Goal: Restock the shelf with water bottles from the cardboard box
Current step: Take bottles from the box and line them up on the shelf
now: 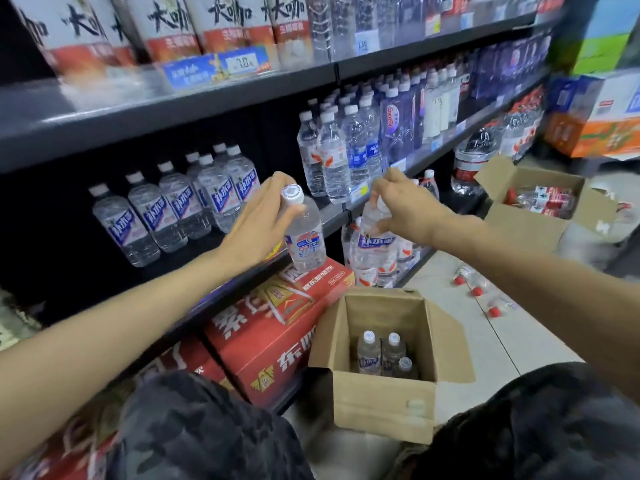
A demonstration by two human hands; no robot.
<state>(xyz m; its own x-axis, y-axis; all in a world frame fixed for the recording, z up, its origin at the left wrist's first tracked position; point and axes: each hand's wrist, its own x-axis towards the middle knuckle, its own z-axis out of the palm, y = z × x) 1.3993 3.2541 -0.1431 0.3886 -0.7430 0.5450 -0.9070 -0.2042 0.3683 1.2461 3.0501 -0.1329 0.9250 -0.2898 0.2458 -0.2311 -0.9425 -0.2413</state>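
Two water bottles are seen lifted above the cardboard box (377, 403), one in each hand. The left hand (263, 223) is curled round the neck of the left bottle (306, 242), just under its white cap, and the bottle is held upright, above and to the left of the box, at the front edge of the shelf (194, 258). The right hand (398, 204) is closed over the cap and shoulder of the right bottle (374, 251), which hangs almost directly above the far flap of the box, in front of the packed bottles on the lower shelf. The two held bottles are apart, with a gap between them. The box is found open on the floor, flaps spread, with three remaining bottles (384, 355) standing upright in its near right part; the rest of its floor is bare. To the left of the box, red cartons (277, 334) are pressed against its side. On the shelf above and left of the box, a row of matching bottles (169, 209) is set toward the back, and bare shelf board is left in front of it up to the edge. Right of the box, pale floor tiles are exposed, with loose red-capped bottles (478, 289) lying on them. A second open box (540, 202) is noted farther off, beyond these.
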